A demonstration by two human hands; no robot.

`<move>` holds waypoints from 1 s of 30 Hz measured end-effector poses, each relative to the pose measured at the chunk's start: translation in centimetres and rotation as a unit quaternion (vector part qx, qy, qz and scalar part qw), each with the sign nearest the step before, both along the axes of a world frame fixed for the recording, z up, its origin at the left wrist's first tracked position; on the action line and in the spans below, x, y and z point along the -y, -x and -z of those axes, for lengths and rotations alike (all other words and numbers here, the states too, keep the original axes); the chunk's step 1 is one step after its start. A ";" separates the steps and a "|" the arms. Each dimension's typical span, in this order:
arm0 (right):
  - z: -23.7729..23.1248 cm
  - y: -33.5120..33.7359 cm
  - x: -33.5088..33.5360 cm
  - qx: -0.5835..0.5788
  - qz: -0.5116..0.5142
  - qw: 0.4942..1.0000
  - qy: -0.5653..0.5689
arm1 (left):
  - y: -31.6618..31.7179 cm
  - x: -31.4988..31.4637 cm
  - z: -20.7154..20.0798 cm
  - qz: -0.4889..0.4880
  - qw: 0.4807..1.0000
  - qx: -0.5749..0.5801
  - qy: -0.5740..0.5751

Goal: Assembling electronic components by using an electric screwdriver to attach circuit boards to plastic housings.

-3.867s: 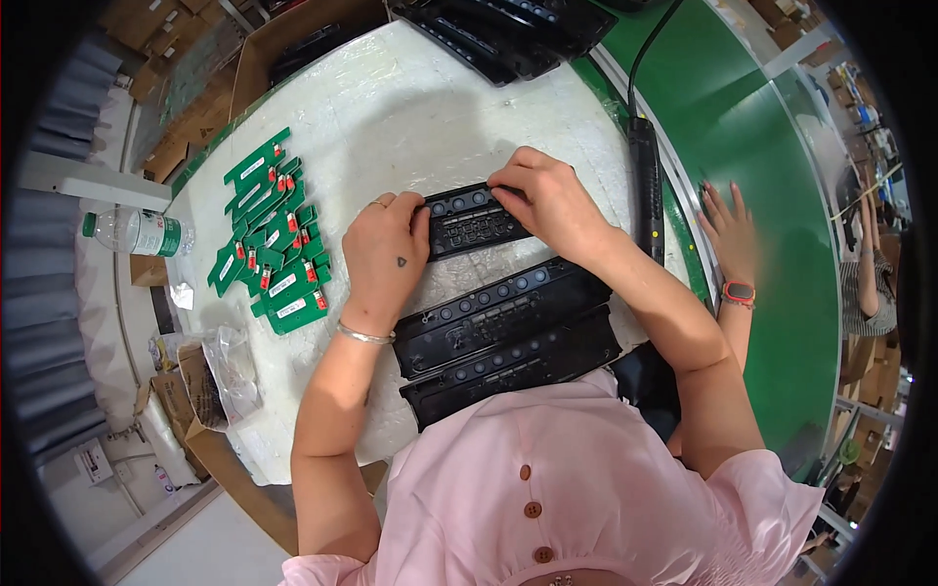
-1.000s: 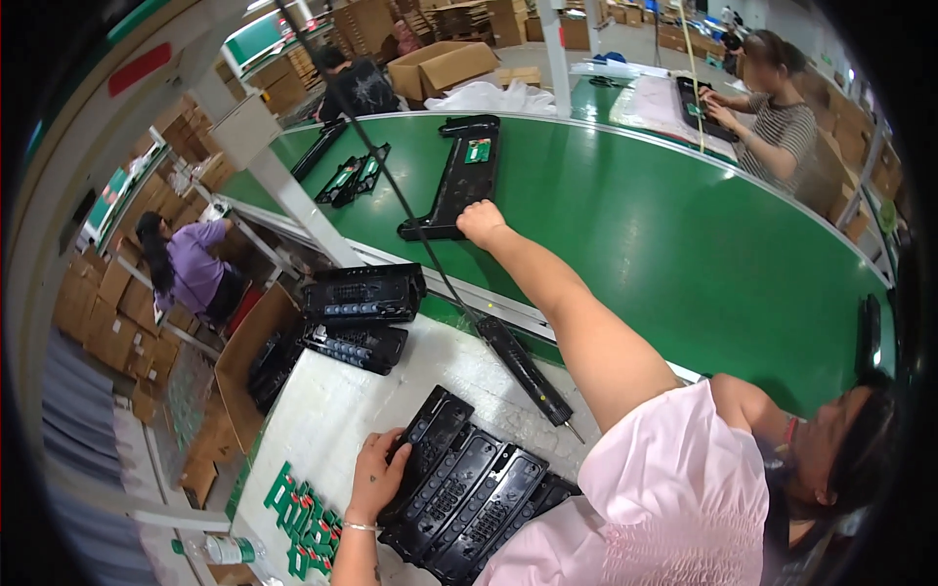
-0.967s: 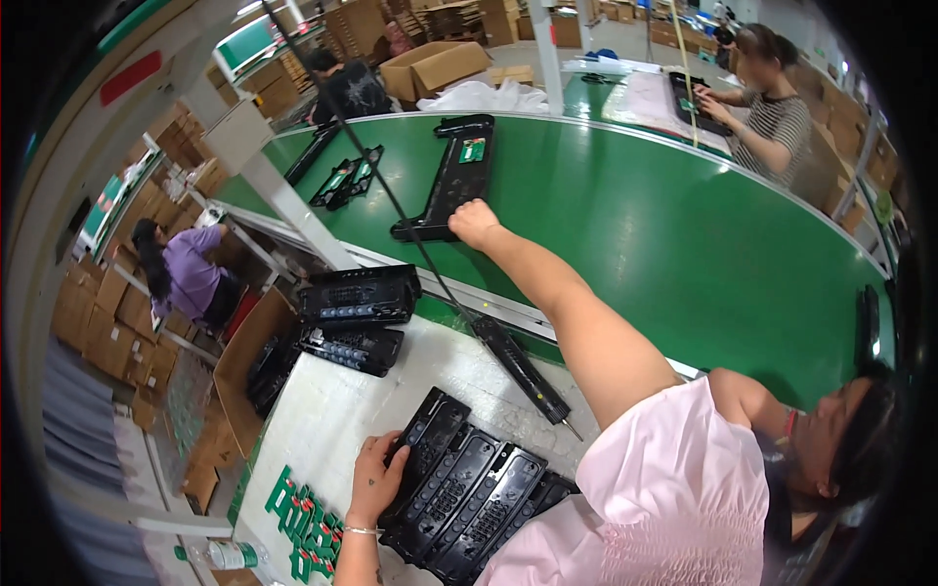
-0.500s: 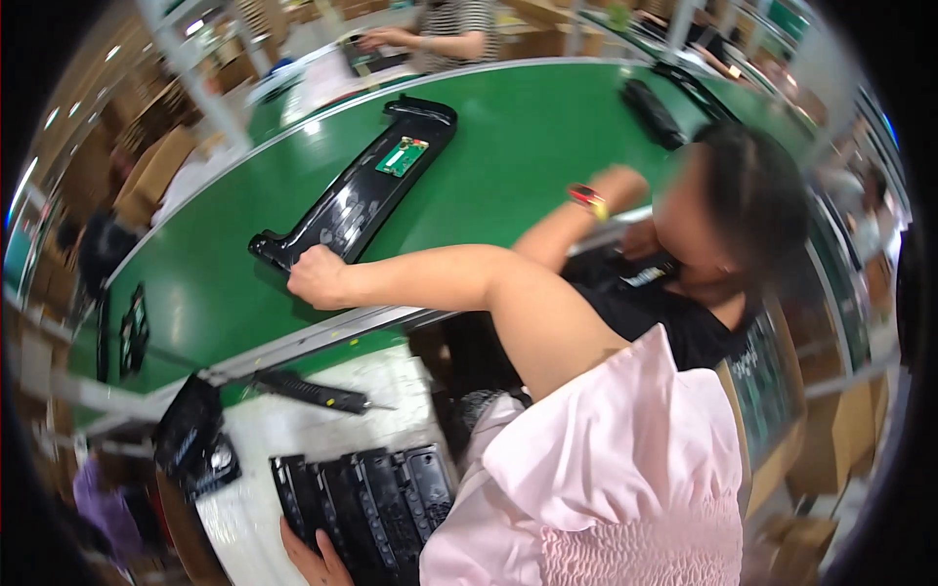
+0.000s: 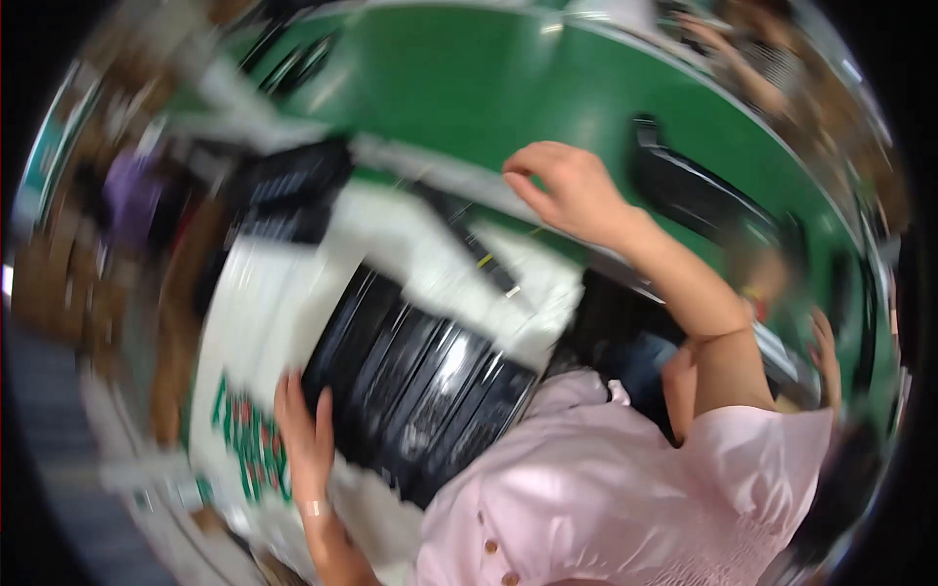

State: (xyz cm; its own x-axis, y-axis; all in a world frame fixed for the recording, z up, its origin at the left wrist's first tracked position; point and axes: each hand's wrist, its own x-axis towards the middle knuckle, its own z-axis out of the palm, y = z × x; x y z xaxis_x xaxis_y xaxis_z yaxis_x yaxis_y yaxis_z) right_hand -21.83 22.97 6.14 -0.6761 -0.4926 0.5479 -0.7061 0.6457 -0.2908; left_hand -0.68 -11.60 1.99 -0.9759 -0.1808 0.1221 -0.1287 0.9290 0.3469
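Observation:
My left hand (image 5: 308, 435) lies with fingers stretched at the left side of a row of several long black plastic housings (image 5: 420, 376). Whether its fingertips touch the nearest one is blurred. My right hand (image 5: 572, 190) hangs over the near edge of a green work surface (image 5: 440, 73), fingers loosely bent, thumb apart, nothing visible in it. To its right, on the green surface, rests a long, glossy black casing (image 5: 708, 195), apart from the hand.
The row of housings sits on white wrapping (image 5: 274, 303). A dark, handheld tool-like object (image 5: 464, 234) with yellow marks lies behind it. Black parts (image 5: 293, 186) are stacked at left. A co-worker's hand (image 5: 824, 352) shows at right, another person (image 5: 762, 73) across the surface.
The view has swung left and down. My right hand has come away from the end of the long black casing. My left hand remains beside the row of housings.

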 end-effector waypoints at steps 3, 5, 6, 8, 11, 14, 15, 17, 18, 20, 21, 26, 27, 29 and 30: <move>1.4 -0.4 8.5 0.220 -0.263 0.937 0.066 | -1.4 0.5 0.8 -0.058 0.997 -0.008 -0.039; 4.1 0.4 13.7 0.250 -0.317 0.913 0.058 | -1.6 0.5 1.0 -0.082 0.995 -0.019 -0.062; 6.2 0.4 16.2 0.229 -0.302 0.922 0.083 | -2.2 0.7 1.4 -0.107 0.989 -0.038 -0.095; 8.8 0.3 19.6 0.213 -0.293 0.926 0.102 | -2.9 0.9 2.2 -0.142 0.980 -0.056 -0.131; 10.2 -0.8 21.3 0.415 -0.256 0.862 0.138 | -3.8 0.8 3.3 -0.175 0.960 -0.091 -0.199; 10.4 -1.7 20.5 0.434 -0.304 0.842 0.101 | -4.4 0.3 3.6 -0.218 0.920 -0.140 -0.293; 10.4 -1.4 20.0 0.426 -0.294 0.847 0.120 | -4.4 0.0 3.5 -0.226 0.906 -0.138 -0.332; 9.3 -1.6 19.1 0.440 -0.294 0.837 0.140 | -6.0 -1.1 3.7 -0.234 0.894 -0.135 -0.356; 9.0 -2.0 18.3 0.454 -0.288 0.831 0.145 | -6.8 -1.6 3.8 -0.233 0.885 -0.141 -0.377; 8.7 -2.9 16.4 0.470 -0.285 0.823 0.144 | -7.6 -2.3 3.9 -0.225 0.866 -0.160 -0.416; 8.8 -3.5 15.3 0.477 -0.268 0.821 0.164 | -7.8 -2.7 4.2 -0.220 0.856 -0.170 -0.436; 9.1 -6.5 13.1 0.540 -0.263 0.767 0.225 | -8.7 -5.1 5.6 -0.212 0.832 -0.229 -0.459; 8.8 -6.4 13.4 0.524 -0.275 0.779 0.205 | -8.7 -5.4 5.6 -0.214 0.839 -0.234 -0.443; 8.7 -6.3 14.4 0.494 -0.264 0.799 0.219 | -8.6 -5.8 4.6 -0.226 0.839 -0.246 -0.430; 8.7 -6.2 14.7 0.508 -0.253 0.792 0.224 | -8.6 -6.3 4.4 -0.236 0.840 -0.252 -0.419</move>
State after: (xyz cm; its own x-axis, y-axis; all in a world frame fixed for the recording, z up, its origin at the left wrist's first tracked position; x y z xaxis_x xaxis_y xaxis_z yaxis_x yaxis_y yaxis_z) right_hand -15.65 8.28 -2.54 -0.6587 -0.7512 0.0434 -0.0957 0.0264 -0.9951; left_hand 7.93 -5.34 -2.38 -0.6341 -0.7615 0.1346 -0.0546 0.2177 0.9745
